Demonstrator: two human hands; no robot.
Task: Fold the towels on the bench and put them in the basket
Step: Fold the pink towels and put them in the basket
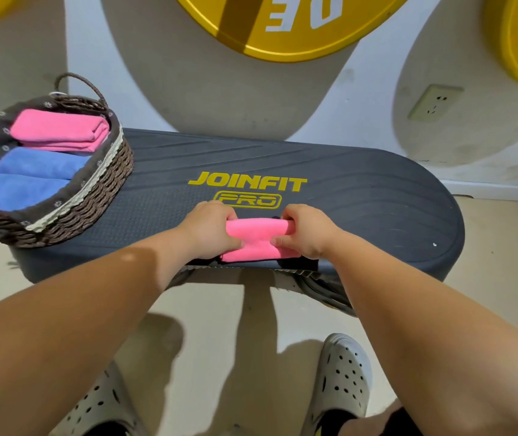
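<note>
Now the left hand (212,229) and right hand (303,231) both grip the folded pink microfibre towel (253,239) at the dark grey tabletop's (361,209) near edge.

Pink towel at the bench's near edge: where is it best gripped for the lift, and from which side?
By its two short ends, one hand from each side, as the left hand and right hand grip the pink towel now. It lies folded along the bench edge, so clamping both ends likely keeps the layers together.

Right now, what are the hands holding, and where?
The folded pink towel on the dark bench: left hand grips its left end, right hand its right end.
</note>
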